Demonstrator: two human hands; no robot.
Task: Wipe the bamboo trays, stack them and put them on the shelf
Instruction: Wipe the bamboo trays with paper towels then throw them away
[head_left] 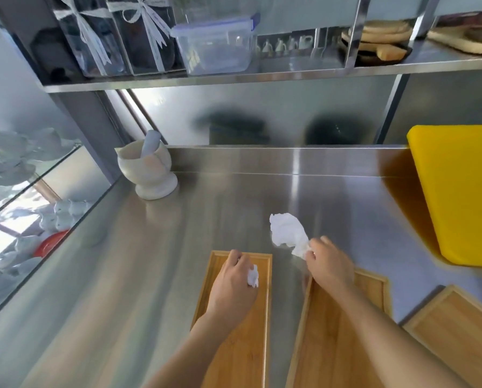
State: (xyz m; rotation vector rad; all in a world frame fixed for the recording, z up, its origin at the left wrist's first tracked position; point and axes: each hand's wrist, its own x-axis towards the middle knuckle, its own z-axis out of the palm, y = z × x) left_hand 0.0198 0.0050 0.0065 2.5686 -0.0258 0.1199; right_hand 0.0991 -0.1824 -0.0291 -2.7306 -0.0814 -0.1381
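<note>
Hand (329, 264) near mortar (147, 172); yellow board (458, 191)

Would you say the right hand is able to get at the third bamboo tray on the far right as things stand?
Probably yes. The right hand holds a tissue above the middle tray, and the bare countertop between it and the right tray holds nothing in the way, though the tissue occupies its fingers.

No readable text, label, brand or number anywhere. Ribbons (153, 26) on clear boxes on shelf (262, 75) carry faint print, too blurred to read. Trays, tissue, yellow board, mortar: all unmarked.
</note>
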